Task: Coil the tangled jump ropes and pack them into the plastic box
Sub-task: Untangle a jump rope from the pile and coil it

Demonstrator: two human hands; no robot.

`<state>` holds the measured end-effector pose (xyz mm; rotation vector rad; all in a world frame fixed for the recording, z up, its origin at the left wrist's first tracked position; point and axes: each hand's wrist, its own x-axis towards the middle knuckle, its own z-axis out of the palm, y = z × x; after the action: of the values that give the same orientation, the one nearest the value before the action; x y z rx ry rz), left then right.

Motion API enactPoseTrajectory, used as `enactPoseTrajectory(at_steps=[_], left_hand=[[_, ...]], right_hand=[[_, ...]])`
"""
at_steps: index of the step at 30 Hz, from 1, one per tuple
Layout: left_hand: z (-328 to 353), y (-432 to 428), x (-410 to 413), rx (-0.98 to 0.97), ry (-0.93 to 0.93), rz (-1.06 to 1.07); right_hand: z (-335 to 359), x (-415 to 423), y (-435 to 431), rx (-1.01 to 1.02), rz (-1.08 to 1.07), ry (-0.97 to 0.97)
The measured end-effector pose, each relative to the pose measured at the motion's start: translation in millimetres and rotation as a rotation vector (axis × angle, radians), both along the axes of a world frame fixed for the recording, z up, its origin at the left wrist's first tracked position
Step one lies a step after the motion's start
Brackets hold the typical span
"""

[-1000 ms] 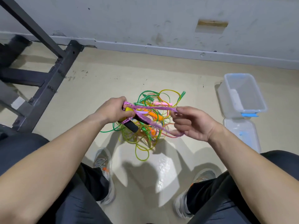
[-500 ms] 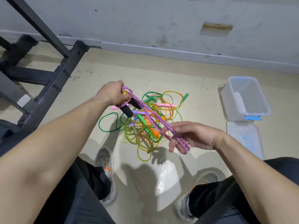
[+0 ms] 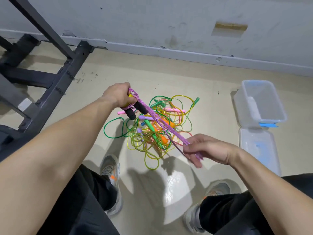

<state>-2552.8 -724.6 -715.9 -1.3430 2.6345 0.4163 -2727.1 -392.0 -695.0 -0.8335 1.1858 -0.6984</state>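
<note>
Head view. Left hand (image 3: pixel 118 95) grasps two black handles (image 3: pixel 133 111) and loops of the purple rope (image 3: pixel 160 124). The rope runs straight, in several strands, to the right hand (image 3: pixel 208 148), whose curled fingers grip its far end. Both hands are above the tangled pile of ropes (image 3: pixel 152 138) at mid floor (image 3: pixel 211 102). The plastic box (image 3: pixel 243 106) stands open toward the floor's right edge, its lid (image 3: pixel 259 150) just beside it.

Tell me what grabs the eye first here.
A bright tangle of jump ropes lies on the floor in the middle. Above it a purple rope stretches between the left hand, which grips its black handles, and the right hand. An empty plastic box stands at the right.
</note>
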Motion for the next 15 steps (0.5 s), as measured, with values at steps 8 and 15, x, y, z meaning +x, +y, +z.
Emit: enactPoseTrajectory(at_steps=[8, 15], left_hand=[[-12.1, -12.4, 8.6, -0.075, 0.026, 0.121], [-9.0, -18.2, 11.3, -0.093, -0.081, 0.108]], right_hand=[[-1.5, -5.3, 12.6, 0.154, -0.086, -0.346], [-13.3, -4.1, 6.5, 0.046, 0.030, 0.502]])
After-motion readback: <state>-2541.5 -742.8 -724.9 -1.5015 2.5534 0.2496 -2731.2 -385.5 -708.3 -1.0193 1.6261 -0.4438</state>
